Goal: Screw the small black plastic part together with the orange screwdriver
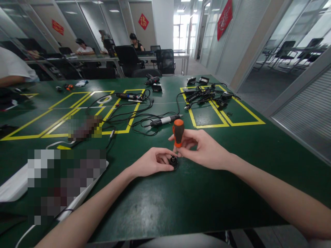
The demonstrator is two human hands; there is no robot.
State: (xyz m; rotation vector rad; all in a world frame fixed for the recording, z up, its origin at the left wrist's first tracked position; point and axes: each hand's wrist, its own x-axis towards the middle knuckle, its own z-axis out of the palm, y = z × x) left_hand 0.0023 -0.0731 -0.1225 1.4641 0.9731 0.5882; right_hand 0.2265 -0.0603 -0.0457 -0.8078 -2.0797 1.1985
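My right hand is closed round an orange and dark-grey screwdriver, held upright with its handle on top. Its lower end is hidden by my fingers. Just below and to the left, my left hand pinches a small round black part with a short raised middle, resting on the green table. The fingers of both hands nearly meet above that part. Whether the screwdriver touches it I cannot tell.
Beyond my hands lies a silver and black electric screwdriver with tangled cables. Black cabled parts are heaped inside yellow tape at the right. A drill is farther back. Pixelated areas cover items on my left. Other people sit in the background.
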